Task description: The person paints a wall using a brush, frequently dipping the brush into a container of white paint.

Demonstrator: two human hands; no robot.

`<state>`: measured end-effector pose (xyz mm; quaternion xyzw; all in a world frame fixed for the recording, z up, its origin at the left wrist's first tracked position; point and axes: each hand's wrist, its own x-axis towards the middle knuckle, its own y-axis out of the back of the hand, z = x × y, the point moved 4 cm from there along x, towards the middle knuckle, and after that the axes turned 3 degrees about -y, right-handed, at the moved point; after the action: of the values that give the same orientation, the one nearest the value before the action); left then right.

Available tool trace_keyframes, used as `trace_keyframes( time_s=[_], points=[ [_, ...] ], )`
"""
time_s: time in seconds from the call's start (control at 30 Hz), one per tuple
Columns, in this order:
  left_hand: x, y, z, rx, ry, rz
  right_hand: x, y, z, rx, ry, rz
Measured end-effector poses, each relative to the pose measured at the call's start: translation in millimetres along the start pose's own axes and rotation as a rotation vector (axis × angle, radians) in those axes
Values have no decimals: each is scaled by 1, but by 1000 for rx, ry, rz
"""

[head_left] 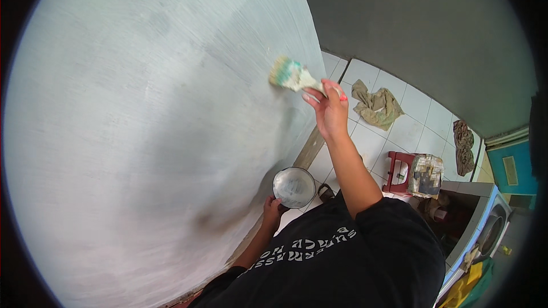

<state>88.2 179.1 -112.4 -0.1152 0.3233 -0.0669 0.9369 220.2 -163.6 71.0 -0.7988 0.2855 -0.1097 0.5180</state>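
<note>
Right fingers (pixel 332 94) pinch the brush (pixel 298 78) behind its bristles (pixel 279 72); left fingers (pixel 275 202) clasp a container (pixel 311 185).

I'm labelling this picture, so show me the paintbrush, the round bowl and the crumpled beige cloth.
Paintbrush (pixel 295 78): head view, on its paint-smeared middle, between bristles and handle.
Round bowl (pixel 278 186): head view, on its inner wall, left side.
Crumpled beige cloth (pixel 379 108): head view, on its middle folds.

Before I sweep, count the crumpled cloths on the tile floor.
2: a beige cloth just right of the right hand, a brown cloth farther right. Others may be hidden.
</note>
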Motion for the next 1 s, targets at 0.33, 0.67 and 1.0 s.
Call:
trace_keyframes(
  time_s=[0.33, 0.67, 1.0],
  points=[
    [4, 5, -2, 46, -14, -27, 10, 153, 70, -407, -74, 352],
    [-1, 2, -4, -19, -64, -12, -36, -140, -65, -561, 414, -117],
    [4, 4, -11, -60, -60, -80, -22, -108, -52, 23, 150, -216]
  ],
)
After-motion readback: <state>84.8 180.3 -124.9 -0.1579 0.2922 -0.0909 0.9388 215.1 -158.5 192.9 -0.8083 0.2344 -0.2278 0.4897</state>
